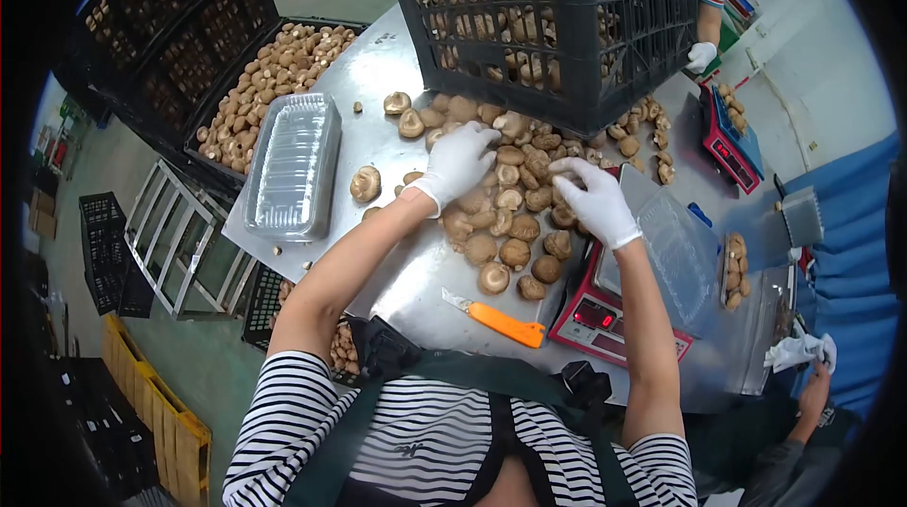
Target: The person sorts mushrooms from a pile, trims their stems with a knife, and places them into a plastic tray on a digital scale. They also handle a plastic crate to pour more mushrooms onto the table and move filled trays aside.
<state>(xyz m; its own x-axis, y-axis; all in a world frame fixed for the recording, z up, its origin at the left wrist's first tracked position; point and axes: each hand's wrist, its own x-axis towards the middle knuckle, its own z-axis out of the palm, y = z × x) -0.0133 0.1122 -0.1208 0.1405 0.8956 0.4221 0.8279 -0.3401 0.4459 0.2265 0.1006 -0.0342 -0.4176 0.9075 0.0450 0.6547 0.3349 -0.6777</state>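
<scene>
Brown shiitake mushrooms (515, 254) lie in a loose heap on the metal table, spilling from under a black crate. My left hand (461, 167), in a white glove, reaches over the heap's left side, fingers stretched out, fingertips beside a pale mushroom (511, 123). My right hand (597, 205), also gloved, hovers at the heap's right edge with thumb and fingers apart, nothing visible between them. Under my right forearm a red digital scale (597, 320) carries a clear plastic tray (673, 247). An orange utility knife (506, 324) lies in front of the heap, blade out.
A black crate (564, 44) full of mushrooms stands tilted at the back. Stacked clear trays (295, 167) sit at the table's left, near another mushroom crate (274, 82). A second scale (729, 143) is at right. Co-workers' gloved hands (701, 56) show at the right side.
</scene>
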